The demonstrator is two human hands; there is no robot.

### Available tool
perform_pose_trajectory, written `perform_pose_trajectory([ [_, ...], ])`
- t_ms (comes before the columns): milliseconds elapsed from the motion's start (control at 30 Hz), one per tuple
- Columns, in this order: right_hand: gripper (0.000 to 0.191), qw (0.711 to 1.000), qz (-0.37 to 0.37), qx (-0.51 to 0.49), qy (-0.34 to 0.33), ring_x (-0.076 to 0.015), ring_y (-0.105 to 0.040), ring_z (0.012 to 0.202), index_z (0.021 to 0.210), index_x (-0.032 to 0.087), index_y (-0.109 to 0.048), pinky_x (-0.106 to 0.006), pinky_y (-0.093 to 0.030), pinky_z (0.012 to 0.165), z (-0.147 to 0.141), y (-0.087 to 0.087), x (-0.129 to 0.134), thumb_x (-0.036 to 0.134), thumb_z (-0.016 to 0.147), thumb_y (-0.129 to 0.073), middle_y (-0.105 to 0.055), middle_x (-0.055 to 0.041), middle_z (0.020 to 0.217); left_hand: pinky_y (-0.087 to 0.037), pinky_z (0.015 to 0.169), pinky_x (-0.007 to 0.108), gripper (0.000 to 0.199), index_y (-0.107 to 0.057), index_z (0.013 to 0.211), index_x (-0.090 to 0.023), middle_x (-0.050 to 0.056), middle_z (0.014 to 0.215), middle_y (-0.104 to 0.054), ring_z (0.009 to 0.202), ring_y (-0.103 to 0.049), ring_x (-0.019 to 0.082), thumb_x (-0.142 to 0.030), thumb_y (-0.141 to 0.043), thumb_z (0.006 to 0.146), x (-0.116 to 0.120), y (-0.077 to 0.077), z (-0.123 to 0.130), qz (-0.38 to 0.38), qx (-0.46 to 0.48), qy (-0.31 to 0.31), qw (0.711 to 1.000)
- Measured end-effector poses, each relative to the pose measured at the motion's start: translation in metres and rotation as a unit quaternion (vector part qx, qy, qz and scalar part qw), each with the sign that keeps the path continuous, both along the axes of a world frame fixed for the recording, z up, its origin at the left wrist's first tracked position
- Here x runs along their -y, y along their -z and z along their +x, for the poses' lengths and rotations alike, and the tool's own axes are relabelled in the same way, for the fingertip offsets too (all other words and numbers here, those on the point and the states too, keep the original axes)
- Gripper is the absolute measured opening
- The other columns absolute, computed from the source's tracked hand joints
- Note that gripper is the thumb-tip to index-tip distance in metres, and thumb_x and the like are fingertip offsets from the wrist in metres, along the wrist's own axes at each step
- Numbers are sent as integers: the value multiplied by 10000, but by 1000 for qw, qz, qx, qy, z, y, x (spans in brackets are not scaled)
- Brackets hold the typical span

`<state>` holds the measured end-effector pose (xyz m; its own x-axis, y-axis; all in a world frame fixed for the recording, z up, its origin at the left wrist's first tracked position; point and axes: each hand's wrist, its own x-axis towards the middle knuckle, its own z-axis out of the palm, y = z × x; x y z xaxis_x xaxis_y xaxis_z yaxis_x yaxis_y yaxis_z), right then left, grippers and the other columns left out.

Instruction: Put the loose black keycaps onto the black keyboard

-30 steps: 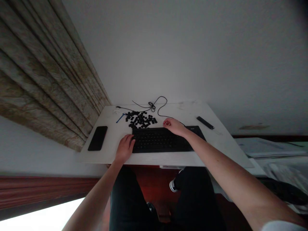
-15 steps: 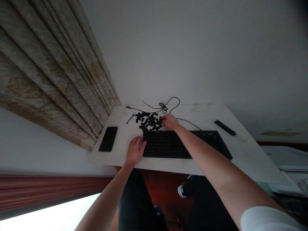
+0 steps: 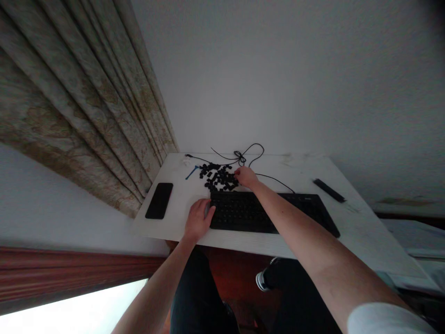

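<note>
While the left hand [image 3: 199, 219] touches the keyboard [image 3: 239, 212], its label [image 3: 308, 199] is illegible.

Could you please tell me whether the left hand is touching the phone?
No, bare tabletop shows between the left hand and the phone.

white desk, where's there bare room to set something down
The desk has bare patches between the phone and the left hand, between the cable and the black bar, and to the right of the keyboard. It is crowded behind the keyboard's left part: loose black keys, blue tool, cable and right hand.
</note>
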<state>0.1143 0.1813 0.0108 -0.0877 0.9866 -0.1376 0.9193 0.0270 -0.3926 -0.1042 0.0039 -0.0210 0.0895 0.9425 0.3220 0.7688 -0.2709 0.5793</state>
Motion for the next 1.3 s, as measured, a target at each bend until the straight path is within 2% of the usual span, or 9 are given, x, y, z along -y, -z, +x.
perform_pose_trajectory([
  [467,172,995,73,-64,-7,-205,-656,937,953,166,-745,-276,-448,820,13,7,5,178,822,-634,-739,-96,973,-462,1000,436,282,-578,1162,-221,80,1154,-643,1120,-591,242,-390,-475,961,-1,0,0,0,12,4,1000],
  [567,136,990,85,-110,7,-191,-651,882,909,175,-736,-282,-452,795,17,8,7,181,800,-655,-736,-80,928,-461,999,436,273,-579,1156,-219,79,1149,-644,1114,-591,240,-382,-480,960,-1,0,0,-2,16,4,1000],
  [667,86,971,93,-211,58,-175,-641,819,839,183,-718,-289,-460,773,20,10,10,215,778,-668,-724,-50,846,-460,1002,433,267,-583,1148,-219,78,1147,-643,1111,-591,238,-380,-486,958,-1,-1,0,-4,23,1,1000],
  [733,86,935,84,-326,113,-167,-638,773,816,182,-696,-286,-468,730,21,10,15,238,753,-681,-707,-30,789,-459,1004,431,265,-587,1144,-222,78,1146,-642,1105,-594,236,-382,-491,956,-1,-1,0,-6,29,-1,1000],
  [833,160,832,19,-528,170,-155,-648,735,832,190,-659,-252,-461,624,22,8,27,252,706,-735,-687,-10,758,-466,995,424,259,-594,1139,-223,80,1136,-642,1095,-601,231,-375,-498,952,-2,-1,-1,-6,48,-6,999],
  [933,239,725,-65,-664,169,-143,-654,734,850,216,-637,-221,-455,562,25,3,45,228,670,-794,-676,8,739,-479,976,407,244,-604,1122,-212,84,1116,-649,1082,-609,225,-352,-512,944,-2,-1,-2,-2,83,-14,996],
  [1000,260,672,-104,-716,159,-128,-644,709,852,228,-636,-213,-467,556,27,-1,61,203,664,-813,-663,24,715,-485,964,394,224,-615,1095,-206,81,1087,-657,1060,-618,217,-335,-522,938,-2,-4,1,9,114,-25,993],
  [1167,295,571,-176,-791,132,-85,-576,597,844,237,-645,-204,-478,554,28,-10,104,173,641,-849,-619,65,652,-506,914,353,203,-633,1072,-209,66,1024,-665,997,-636,190,-323,-556,923,1,-19,31,44,193,-19,980],
  [1300,279,525,-213,-818,101,-64,-544,574,855,240,-657,-177,-449,526,26,-13,135,155,662,-838,-596,80,635,-524,864,334,249,-622,1133,-216,60,1022,-663,959,-642,176,-300,-607,900,4,-33,69,41,238,32,970],
])
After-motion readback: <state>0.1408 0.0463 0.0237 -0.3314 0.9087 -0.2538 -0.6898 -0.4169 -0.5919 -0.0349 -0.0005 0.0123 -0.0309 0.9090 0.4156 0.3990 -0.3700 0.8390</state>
